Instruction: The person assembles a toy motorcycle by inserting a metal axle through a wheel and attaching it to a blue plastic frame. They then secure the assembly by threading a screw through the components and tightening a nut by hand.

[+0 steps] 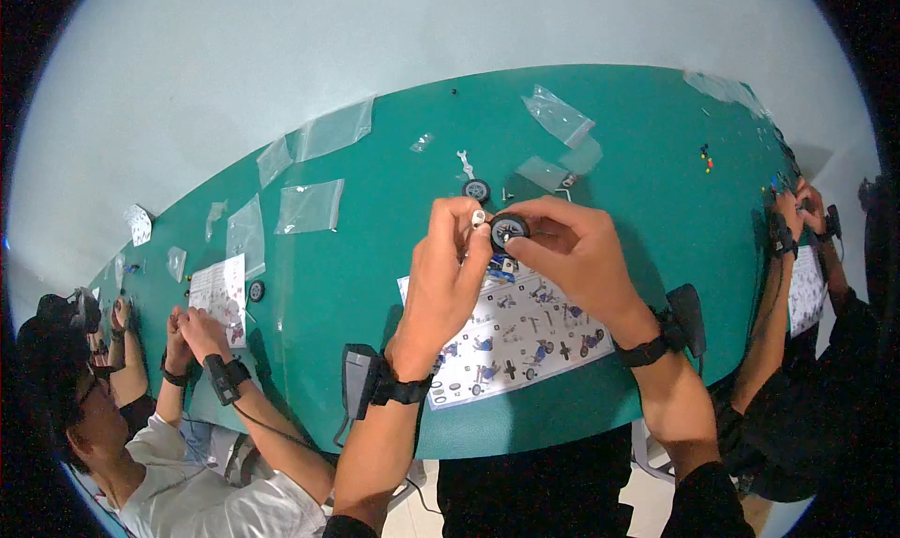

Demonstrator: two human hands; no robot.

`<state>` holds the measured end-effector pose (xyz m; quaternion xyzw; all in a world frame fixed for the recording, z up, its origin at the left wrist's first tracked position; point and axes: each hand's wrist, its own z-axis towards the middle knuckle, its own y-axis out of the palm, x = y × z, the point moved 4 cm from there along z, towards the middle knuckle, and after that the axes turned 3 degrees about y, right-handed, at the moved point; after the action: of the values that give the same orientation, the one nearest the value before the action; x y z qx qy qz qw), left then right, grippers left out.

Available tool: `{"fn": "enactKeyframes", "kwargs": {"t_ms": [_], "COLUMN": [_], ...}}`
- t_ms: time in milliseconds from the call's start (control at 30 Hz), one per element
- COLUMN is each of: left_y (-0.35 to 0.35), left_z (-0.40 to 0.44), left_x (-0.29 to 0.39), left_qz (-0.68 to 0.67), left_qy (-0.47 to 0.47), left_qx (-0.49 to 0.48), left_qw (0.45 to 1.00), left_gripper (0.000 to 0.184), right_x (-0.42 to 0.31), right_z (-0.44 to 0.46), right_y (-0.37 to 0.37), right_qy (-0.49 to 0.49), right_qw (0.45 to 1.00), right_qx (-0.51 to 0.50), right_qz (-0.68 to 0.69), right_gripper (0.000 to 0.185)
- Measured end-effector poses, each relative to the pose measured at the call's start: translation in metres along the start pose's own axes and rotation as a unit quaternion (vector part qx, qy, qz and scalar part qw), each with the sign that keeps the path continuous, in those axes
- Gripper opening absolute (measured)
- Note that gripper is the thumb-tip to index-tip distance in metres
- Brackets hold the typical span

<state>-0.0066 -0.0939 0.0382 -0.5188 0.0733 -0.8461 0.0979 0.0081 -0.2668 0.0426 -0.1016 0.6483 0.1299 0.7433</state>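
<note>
My left hand [452, 274] pinches a small white piece [479, 218], possibly a connector, between thumb and fingertips. In my right hand [579, 255], a black toy wheel [509, 231] with a grey hub is gripped from the side, right beside the white piece. Whether the two parts touch is hard to make out. Below the fingers, small blue parts [502, 268] lie at the top of a printed instruction sheet [511, 369]. Another toy wheel [476, 191] lies just beyond my left fingers, with a small silver wrench [465, 163] behind it.
A small bolt [507, 195] and a hex key [564, 193] lie past my hands. Clear plastic bags [311, 206] are scattered over the green table [375, 247]. Co-workers sit on both sides; one's hands [199, 332] are at the left, another's [797, 205] at the right.
</note>
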Motion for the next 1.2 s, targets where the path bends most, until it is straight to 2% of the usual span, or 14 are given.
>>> {"fn": "enactKeyframes", "kwargs": {"t_ms": [100,233,300,400,500,633,800,1000,1100,1200], "left_y": [0.0,-0.001,0.003,0.008,0.008,0.009,0.012,0.011,0.013,0.013], "left_z": [0.004,0.009,0.005,0.001,-0.001,-0.003,-0.004,-0.001,-0.002,-0.002], "left_x": [-0.002,0.003,0.003,0.002,0.004,0.002,0.002,0.001,-0.001,0.003], "left_qz": [0.012,0.092,0.118,0.137,0.137,0.145,0.119,0.078,0.066,0.059], "left_qy": [0.015,0.072,0.037,0.021,0.007,0.017,-0.001,0.033,0.035,0.037], "left_qx": [0.012,0.034,0.054,0.078,0.088,0.1,0.056,-0.01,-0.011,-0.023], "left_qw": [1.0,0.993,0.991,0.987,0.987,0.984,0.991,0.996,0.997,0.997], "left_gripper": [0.015,0.014,0.013,0.015,0.017,0.02,0.026,0.036,0.04,0.043], "right_x": [0.0,0.0,0.002,-0.003,-0.003,0.001,0.004,-0.01,-0.003,0.003], "right_z": [0.003,0.004,0.004,0.001,0.001,0.003,0.004,0.003,0.003,0.003], "right_y": [0.004,-0.001,-0.003,0.002,0.006,0.005,0.002,0.0,-0.001,-0.001], "right_qy": [-0.025,-0.051,-0.057,-0.063,-0.079,-0.08,-0.073,-0.124,-0.074,-0.067], "right_qw": [0.998,0.995,0.992,0.99,0.995,0.993,0.996,0.985,0.992,0.992], "right_qx": [0.026,0.078,0.099,0.076,0.042,0.038,0.031,0.001,0.029,0.053], "right_qz": [0.044,-0.019,-0.056,-0.1,-0.044,-0.076,-0.05,-0.121,-0.1,-0.093], "right_gripper": [0.028,0.03,0.034,0.04,0.043,0.046,0.046,0.045,0.045,0.045]}}
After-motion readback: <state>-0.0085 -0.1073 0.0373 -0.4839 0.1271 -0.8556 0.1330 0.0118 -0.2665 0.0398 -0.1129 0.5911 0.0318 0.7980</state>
